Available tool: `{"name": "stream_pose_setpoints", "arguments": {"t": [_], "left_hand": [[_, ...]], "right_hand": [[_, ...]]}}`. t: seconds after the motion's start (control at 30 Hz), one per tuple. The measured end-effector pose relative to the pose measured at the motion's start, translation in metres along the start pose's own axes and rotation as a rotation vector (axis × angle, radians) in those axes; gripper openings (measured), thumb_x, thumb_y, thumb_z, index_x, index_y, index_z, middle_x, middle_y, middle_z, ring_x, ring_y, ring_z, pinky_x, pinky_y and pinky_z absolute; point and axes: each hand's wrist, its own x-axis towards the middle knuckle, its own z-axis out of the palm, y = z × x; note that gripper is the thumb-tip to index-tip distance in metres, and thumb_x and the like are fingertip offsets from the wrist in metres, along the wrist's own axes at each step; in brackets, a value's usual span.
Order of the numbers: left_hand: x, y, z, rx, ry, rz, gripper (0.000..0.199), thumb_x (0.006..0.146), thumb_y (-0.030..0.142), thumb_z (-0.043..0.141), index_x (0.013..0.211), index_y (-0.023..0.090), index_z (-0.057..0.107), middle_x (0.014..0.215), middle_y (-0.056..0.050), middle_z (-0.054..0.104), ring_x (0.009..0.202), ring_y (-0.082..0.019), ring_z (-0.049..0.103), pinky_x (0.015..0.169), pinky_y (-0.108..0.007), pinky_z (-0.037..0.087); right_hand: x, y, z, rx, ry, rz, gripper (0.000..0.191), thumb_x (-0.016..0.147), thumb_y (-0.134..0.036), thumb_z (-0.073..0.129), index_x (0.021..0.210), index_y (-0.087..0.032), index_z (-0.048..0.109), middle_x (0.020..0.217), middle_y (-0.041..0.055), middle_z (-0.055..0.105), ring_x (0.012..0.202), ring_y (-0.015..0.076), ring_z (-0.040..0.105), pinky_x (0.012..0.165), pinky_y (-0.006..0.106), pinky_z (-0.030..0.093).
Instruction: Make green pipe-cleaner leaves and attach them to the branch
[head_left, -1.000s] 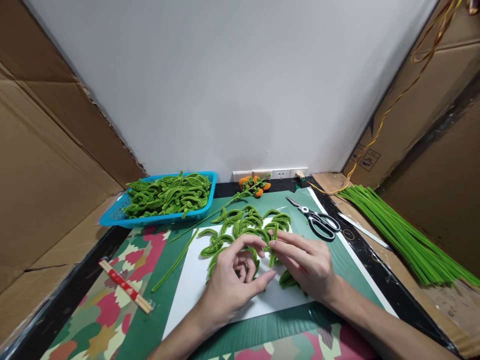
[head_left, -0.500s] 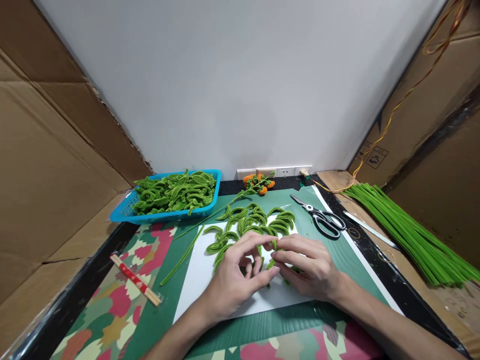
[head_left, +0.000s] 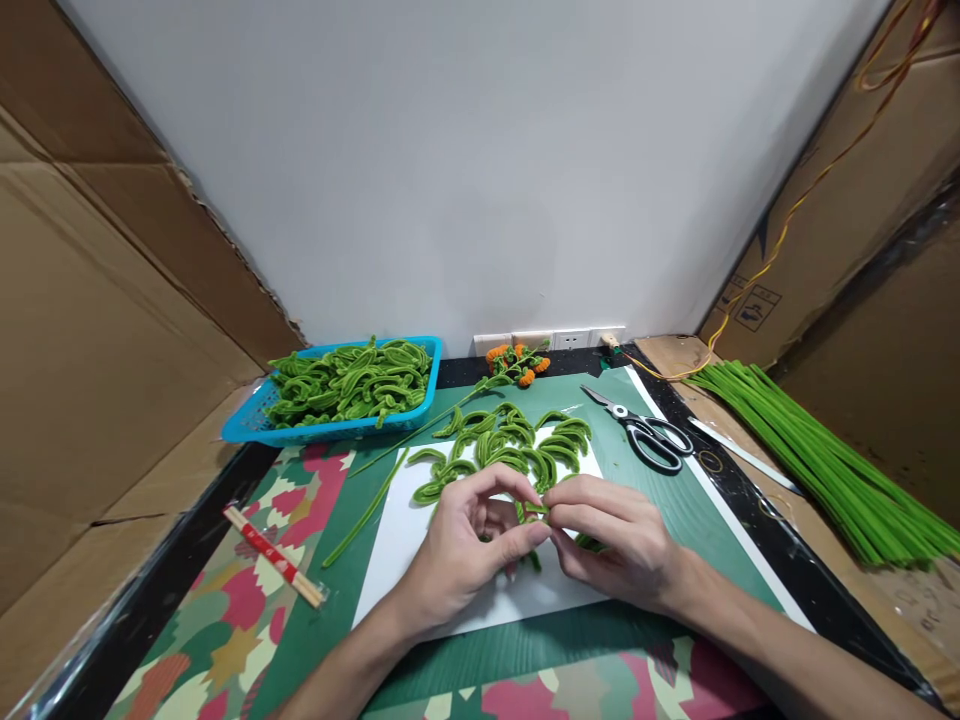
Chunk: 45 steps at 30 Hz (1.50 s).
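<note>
Over a white paper sheet (head_left: 390,560), my left hand (head_left: 472,540) and my right hand (head_left: 619,530) meet at the fingertips. Both pinch a short green fuzzy stem (head_left: 534,508); parts of it are hidden by the fingers. Bent green fuzzy pieces (head_left: 510,435) lie on the paper and the green mat just beyond my hands. Some of them are partly covered by my fingers. One longer green stem (head_left: 364,515) rests on the mat left of the paper.
A blue basket (head_left: 337,433) of green pieces stands at the back left, beside an orange-flowered stem (head_left: 526,378). Scissors (head_left: 649,435) and a bundle of green stems (head_left: 817,460) lie right. Wrapped chopsticks (head_left: 274,555) are at the left; cardboard (head_left: 97,300) borders the table.
My fingertips have drawn closer together around the green stem, which now lies more level between them. The objects on the table have kept their places.
</note>
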Motion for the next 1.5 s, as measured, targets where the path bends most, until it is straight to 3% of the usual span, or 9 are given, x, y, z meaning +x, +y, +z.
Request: {"name": "stream_pose_setpoints", "arguments": {"t": [0.47,0.63,0.87,1.2,1.5], "left_hand": [[0.000,-0.003,0.005,0.024,0.160,0.036,0.032,0.082,0.040,0.091,0.092,0.014,0.075,0.057,0.004,0.062,0.044,-0.009,0.058,0.043,-0.017,0.041],[0.001,-0.004,0.004,0.021,0.137,0.015,0.034,0.090,0.046,0.082,0.101,0.015,0.075,0.060,0.003,0.062,0.045,-0.009,0.059,0.041,-0.017,0.037],[0.002,-0.003,0.004,0.002,0.128,-0.015,0.036,0.092,0.050,0.080,0.091,0.015,0.071,0.069,0.000,0.068,0.044,-0.003,0.045,0.040,-0.015,0.032],[0.000,-0.004,0.003,0.008,0.059,-0.047,0.028,0.094,0.040,0.078,0.088,0.017,0.066,0.066,0.004,0.061,0.045,-0.004,0.040,0.042,-0.016,0.028],[-0.001,-0.007,0.001,0.034,0.032,-0.005,0.035,0.101,0.047,0.069,0.083,0.018,0.059,0.062,0.007,0.044,0.050,-0.006,0.036,0.044,-0.017,0.026]], "right_hand": [[-0.005,0.003,-0.003,-0.015,0.044,-0.002,0.027,0.097,-0.004,0.066,0.118,-0.019,0.068,0.090,0.0082,0.081,0.078,0.0188,0.079,0.072,0.029,0.067],[-0.005,0.003,-0.004,-0.051,0.054,-0.023,0.028,0.094,-0.002,0.067,0.116,-0.019,0.068,0.091,0.0087,0.081,0.079,0.0197,0.079,0.074,0.030,0.068],[-0.005,0.002,-0.005,-0.071,0.024,-0.020,0.027,0.094,-0.001,0.066,0.114,-0.018,0.068,0.096,0.0123,0.081,0.084,0.0206,0.079,0.075,0.031,0.069],[-0.006,0.003,-0.005,-0.079,0.023,-0.037,0.023,0.095,0.000,0.064,0.110,-0.016,0.069,0.095,0.0127,0.081,0.084,0.0201,0.079,0.076,0.030,0.068],[-0.011,0.005,-0.003,-0.026,0.018,-0.055,0.027,0.092,0.006,0.064,0.113,-0.011,0.069,0.099,0.0164,0.080,0.089,0.0223,0.079,0.079,0.031,0.067]]}}
